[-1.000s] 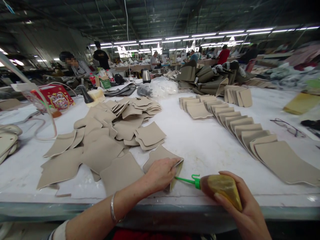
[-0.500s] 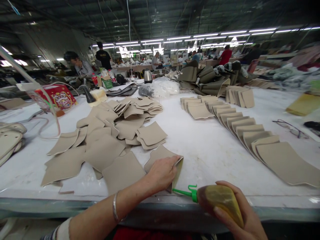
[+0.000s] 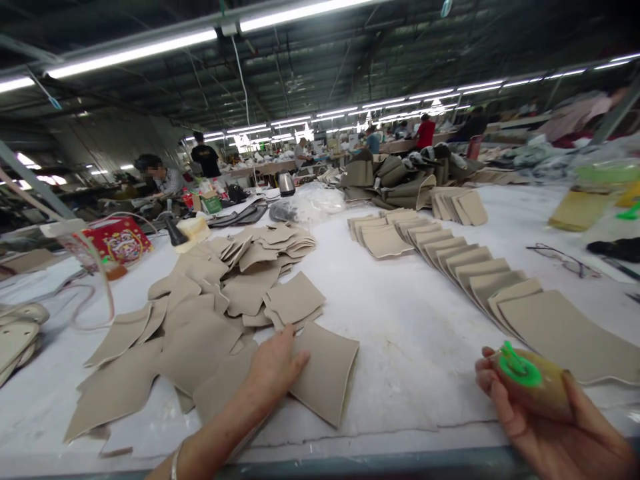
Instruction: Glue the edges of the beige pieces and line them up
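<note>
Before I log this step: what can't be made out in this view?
Head view only.
1. glue bottle: its base is hidden inside the right hand, so the fill level is unclear.
2. beige piece: its near-left part is covered by the left hand.
3. yellow container at the right edge: blurred.

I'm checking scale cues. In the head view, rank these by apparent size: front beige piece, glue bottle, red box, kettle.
1. front beige piece
2. glue bottle and red box: about alike; the bottle is much nearer, so unranked
3. kettle: smallest, though farthest
</note>
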### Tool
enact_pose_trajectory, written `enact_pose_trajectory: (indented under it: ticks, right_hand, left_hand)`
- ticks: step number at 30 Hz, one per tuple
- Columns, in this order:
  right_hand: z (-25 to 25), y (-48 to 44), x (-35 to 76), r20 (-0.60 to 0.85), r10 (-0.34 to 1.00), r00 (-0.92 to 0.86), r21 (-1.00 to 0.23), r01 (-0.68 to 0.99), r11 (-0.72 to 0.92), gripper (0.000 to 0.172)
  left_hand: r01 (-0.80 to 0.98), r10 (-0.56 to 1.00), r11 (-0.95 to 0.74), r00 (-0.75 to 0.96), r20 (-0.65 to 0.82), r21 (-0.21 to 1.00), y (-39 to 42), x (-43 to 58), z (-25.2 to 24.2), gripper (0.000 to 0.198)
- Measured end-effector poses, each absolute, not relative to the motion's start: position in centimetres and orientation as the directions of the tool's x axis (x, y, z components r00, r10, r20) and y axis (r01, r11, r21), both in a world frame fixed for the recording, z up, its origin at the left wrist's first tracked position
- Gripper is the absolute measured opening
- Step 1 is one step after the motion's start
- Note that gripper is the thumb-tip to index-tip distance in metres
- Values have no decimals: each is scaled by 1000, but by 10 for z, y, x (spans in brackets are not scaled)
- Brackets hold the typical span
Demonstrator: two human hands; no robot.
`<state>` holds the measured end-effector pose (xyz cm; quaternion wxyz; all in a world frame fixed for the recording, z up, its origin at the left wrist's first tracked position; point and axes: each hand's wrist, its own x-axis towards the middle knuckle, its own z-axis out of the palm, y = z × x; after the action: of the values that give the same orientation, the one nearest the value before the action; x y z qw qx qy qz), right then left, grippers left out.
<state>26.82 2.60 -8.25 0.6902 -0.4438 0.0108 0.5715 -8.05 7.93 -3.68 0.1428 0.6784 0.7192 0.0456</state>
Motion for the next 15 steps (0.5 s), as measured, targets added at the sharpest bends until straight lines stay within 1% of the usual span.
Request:
enact_pose_trajectory:
  ticks: [1, 2, 3, 5, 6, 7, 8, 9, 11, 13, 15]
  right_hand:
    - [-82, 29, 270, -519, 776, 358, -587, -809, -20, 44]
    - [-81, 31, 271, -519, 773, 366, -569, -822, 7, 43]
    - [-79, 33, 272, -523, 767, 371, -547, -836, 31, 42]
    - [-75, 35, 272, -543, 757, 363, -489, -870, 66, 41]
    - [-73, 35, 272, -553, 757, 349, -455, -887, 77, 42]
    - [-71, 36, 272, -558, 759, 335, -424, -902, 86, 41]
    - [-71, 36, 272, -561, 764, 319, -394, -914, 93, 42]
    - [-73, 36, 272, -561, 770, 302, -368, -925, 95, 42]
    - [-84, 36, 275, -561, 782, 272, -334, -939, 87, 47]
    - [-106, 35, 281, -529, 806, 266, -354, -932, 75, 54]
    - [-134, 36, 290, -395, 870, 296, -457, -885, 94, 56]
  left_hand:
    - [948, 982, 97, -42, -181, 304, 81, -83, -40, 38]
    - [912, 976, 116, -31, -215, 394, 83, -84, -43, 37]
    - [843, 967, 145, -9, -255, 519, 85, -85, -46, 33]
    - [598, 922, 280, 52, -385, 751, 91, -84, -51, 22]
    - [438, 888, 371, 89, -450, 819, 94, -82, -52, 20]
    - [276, 859, 455, 112, -499, 846, 99, -78, -52, 20]
    - [124, 841, 517, 111, -529, 847, 106, -72, -51, 20]
    - [-21, 832, 552, 86, -548, 834, 113, -63, -48, 20]
    - [-267, 821, 554, 21, -570, 789, 134, -39, -42, 16]
    - [-407, 807, 531, -24, -590, 743, 160, -7, -37, 12]
    - [-464, 823, 496, -19, -568, 734, 188, 28, -35, 10]
